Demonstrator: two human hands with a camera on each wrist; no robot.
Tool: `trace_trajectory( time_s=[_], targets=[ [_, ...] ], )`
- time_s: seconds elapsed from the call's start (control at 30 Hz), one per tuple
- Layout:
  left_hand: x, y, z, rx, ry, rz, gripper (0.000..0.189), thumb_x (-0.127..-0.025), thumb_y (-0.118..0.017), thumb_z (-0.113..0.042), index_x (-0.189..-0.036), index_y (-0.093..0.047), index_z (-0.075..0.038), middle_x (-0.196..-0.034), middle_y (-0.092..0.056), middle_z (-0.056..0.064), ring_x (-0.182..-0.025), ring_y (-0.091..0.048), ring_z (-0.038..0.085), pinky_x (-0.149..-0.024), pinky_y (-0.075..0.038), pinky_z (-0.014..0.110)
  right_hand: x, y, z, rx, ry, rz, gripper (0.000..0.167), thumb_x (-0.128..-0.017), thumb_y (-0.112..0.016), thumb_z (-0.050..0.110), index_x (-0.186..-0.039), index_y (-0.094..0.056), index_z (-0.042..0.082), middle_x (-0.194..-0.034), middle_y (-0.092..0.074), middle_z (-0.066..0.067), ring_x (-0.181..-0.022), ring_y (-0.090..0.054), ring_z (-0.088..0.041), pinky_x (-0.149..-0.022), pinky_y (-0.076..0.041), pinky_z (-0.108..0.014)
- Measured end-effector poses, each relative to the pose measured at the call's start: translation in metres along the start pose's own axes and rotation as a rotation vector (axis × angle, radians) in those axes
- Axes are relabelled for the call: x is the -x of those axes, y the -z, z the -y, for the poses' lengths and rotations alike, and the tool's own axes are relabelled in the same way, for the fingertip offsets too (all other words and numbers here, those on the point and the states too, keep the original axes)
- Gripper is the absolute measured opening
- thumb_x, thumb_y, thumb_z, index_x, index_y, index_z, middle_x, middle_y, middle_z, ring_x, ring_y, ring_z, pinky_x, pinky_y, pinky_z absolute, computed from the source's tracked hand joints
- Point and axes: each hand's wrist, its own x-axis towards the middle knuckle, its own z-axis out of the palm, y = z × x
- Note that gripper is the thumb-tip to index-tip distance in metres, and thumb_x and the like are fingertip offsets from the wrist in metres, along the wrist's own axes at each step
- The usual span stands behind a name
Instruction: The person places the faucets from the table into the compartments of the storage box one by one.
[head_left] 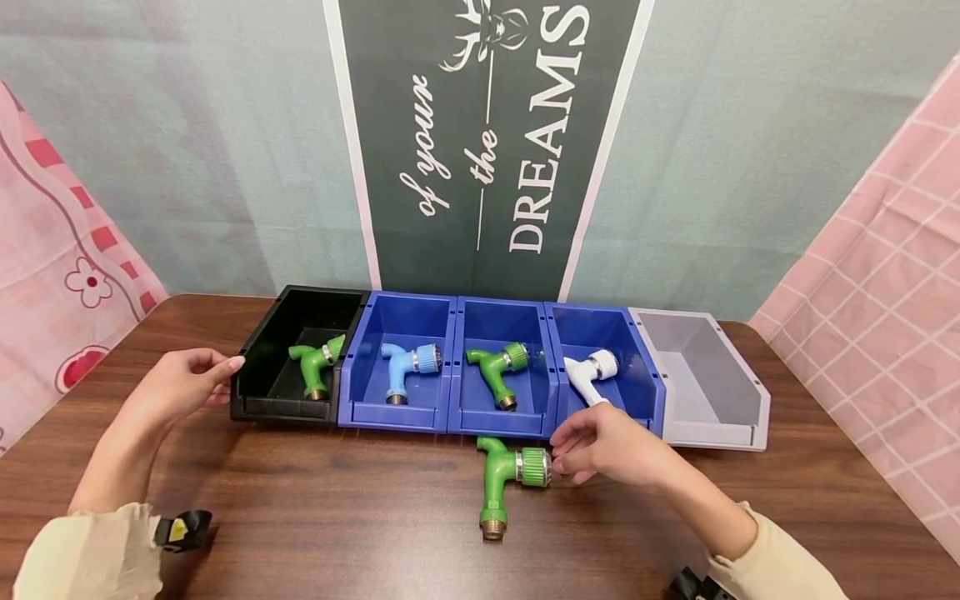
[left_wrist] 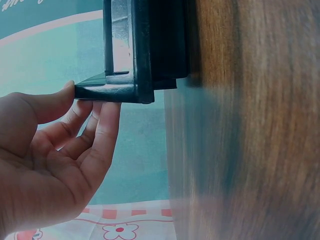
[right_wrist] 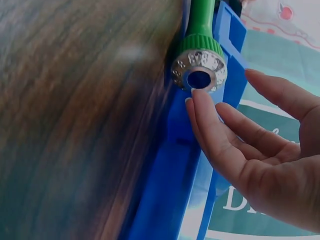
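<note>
On the table, in front of the bins, lies a green faucet with a brass threaded end and a ribbed knob. My right hand is beside that knob, fingers loosely bent and thumb apart; in the right wrist view its fingertips are right at the knob's silver end cap. At the far left my left hand holds the side of the black bin, thumb at the rim and fingers against the outer wall. Inside this bin lies another green faucet.
Three blue bins in a row hold a light blue faucet, a green faucet and a white faucet. A grey bin ends the row at right. Behind hangs a curtain with printed lettering; pink cloth flanks both sides.
</note>
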Motion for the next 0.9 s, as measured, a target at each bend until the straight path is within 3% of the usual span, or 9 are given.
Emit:
trace_trajectory(
  time_s=[0.23, 0.9],
  targets=[
    [0.0, 0.0, 0.0, 0.006, 0.002, 0.007, 0.039, -0.097, -0.046, -0.025, -0.091, -0.052, 0.013, -0.07, -0.053, 0.002, -0.06, -0.055, 0.008, -0.058, -0.051, 0.025, -0.001, -0.008, -0.002, 0.003, -0.015, -0.023, 0.03, -0.074, -0.07, 0.003, -0.097, -0.06, -0.012, -0.087, -0.064, -0.012, -0.07, -0.063, -0.019, -0.06, -0.054, -0.033],
    [0.0, 0.0, 0.001, 0.001, -0.01, -0.003, 0.039, -0.097, -0.046, -0.024, -0.089, -0.053, 0.013, -0.069, -0.053, 0.003, -0.06, -0.056, 0.008, -0.057, -0.052, 0.025, -0.005, -0.017, -0.01, -0.005, -0.018, -0.019, 0.036, -0.075, -0.068, 0.0, -0.104, -0.056, -0.017, -0.085, -0.065, -0.015, -0.068, -0.063, -0.023, -0.058, -0.053, -0.035]
  ],
)
